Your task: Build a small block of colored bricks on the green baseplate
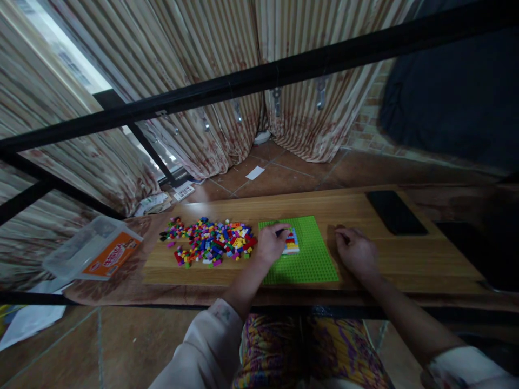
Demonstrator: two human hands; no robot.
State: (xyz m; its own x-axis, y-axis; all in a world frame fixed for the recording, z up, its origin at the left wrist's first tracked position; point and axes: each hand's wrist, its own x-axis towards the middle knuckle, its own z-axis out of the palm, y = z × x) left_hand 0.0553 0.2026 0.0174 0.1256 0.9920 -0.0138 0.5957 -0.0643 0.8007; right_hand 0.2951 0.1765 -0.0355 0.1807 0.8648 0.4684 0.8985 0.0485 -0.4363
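My left hand [271,244] is over the left part of a green studded baseplate [312,265], its fingers pinched on a small dark building brick [279,232]. Right beside those fingers, a low build [292,243] of white, light blue, red and yellow bricks sits on the plate, partly covered by the hand. My right hand [357,254] rests on the wooden board just right of the baseplate, fingers curled closed; whatever may be inside them is hidden. To the left of my left hand spreads a pile of mixed colourful bricks [214,240].
A clear plastic box [77,246] with an orange label stands left of the wooden board [194,275]. Toward the back right lies a black phone-like slab [395,212], with another dark flat object [474,254] farther right. A black metal bar [259,78] crosses beyond the board.
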